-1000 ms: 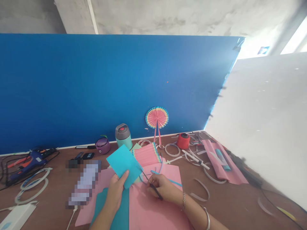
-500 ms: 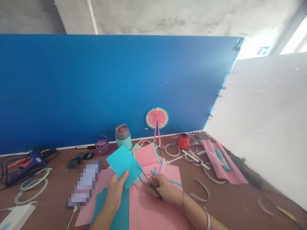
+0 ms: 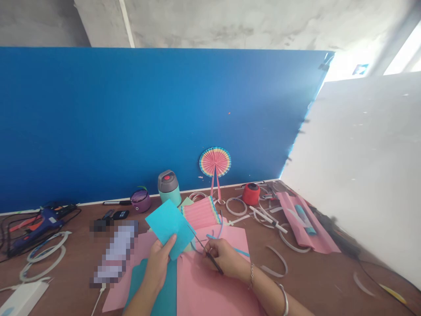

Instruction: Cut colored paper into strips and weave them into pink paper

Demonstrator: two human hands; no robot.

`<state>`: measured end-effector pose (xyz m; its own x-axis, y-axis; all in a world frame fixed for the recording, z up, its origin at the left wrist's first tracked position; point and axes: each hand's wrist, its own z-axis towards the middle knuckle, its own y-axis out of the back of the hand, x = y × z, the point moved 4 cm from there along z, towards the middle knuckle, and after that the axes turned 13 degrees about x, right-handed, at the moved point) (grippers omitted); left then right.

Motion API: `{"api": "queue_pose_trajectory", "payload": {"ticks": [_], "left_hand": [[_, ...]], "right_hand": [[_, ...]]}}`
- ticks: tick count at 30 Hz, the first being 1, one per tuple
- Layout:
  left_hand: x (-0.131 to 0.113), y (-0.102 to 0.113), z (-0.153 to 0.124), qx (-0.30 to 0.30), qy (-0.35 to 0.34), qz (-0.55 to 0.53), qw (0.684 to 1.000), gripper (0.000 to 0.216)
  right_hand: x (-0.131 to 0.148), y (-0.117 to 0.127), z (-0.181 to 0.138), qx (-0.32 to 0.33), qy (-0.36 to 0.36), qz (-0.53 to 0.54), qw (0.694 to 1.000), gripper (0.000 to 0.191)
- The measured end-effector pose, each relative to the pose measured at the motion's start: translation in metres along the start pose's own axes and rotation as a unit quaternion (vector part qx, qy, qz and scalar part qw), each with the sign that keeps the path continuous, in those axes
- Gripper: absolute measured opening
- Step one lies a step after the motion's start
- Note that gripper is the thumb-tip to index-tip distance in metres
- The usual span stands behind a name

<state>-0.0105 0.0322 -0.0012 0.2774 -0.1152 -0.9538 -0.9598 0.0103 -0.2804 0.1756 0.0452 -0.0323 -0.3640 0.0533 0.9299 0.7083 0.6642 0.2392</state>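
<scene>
Blue panelling (image 3: 148,109) rises behind a brown surface (image 3: 315,281), well beyond the fingers. The left hand (image 3: 159,259) grasps a bright blue paper (image 3: 167,221), its thumb (image 3: 171,242) laid over the near part, and the sheet slants up and away from those fingers. The right hand (image 3: 223,258) is curled around a slim dark-handled tool (image 3: 215,264), whose thin front end meets the paper's right edge; its exact kind cannot be told. Under the right fingers lies a large pink sheet (image 3: 210,292), and below the left hand a darker teal sheet (image 3: 168,292). A narrow blue strip (image 3: 242,252) passes just behind the right hand. Beyond both hands is a pleated pink piece (image 3: 200,211) with striped ends, and farther off a round pleated fan (image 3: 215,162) stands upright. Beyond the left fingers sit a grey-lidded turquoise jar (image 3: 169,188) and a purple cup (image 3: 140,202); a red container (image 3: 251,195) stands beyond the right fingers, to their right.
</scene>
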Motion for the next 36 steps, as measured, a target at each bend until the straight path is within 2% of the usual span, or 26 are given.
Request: {"api": "queue_pose_trajectory", "payload": {"ticks": [15,36], "left_hand": [[0.0043,-0.0018,0.0017,0.013,0.001,-0.006,1.0,0.043],[0.003,-0.0065,-0.0003,0.035,0.005,-0.011,0.999,0.041]], "right_hand": [[0.0082,-0.003,-0.0015,0.011,0.005,0.045,0.999,0.01],[0.0043,-0.0023,-0.0021,-0.005,0.032,0.005,0.999,0.008]]}}
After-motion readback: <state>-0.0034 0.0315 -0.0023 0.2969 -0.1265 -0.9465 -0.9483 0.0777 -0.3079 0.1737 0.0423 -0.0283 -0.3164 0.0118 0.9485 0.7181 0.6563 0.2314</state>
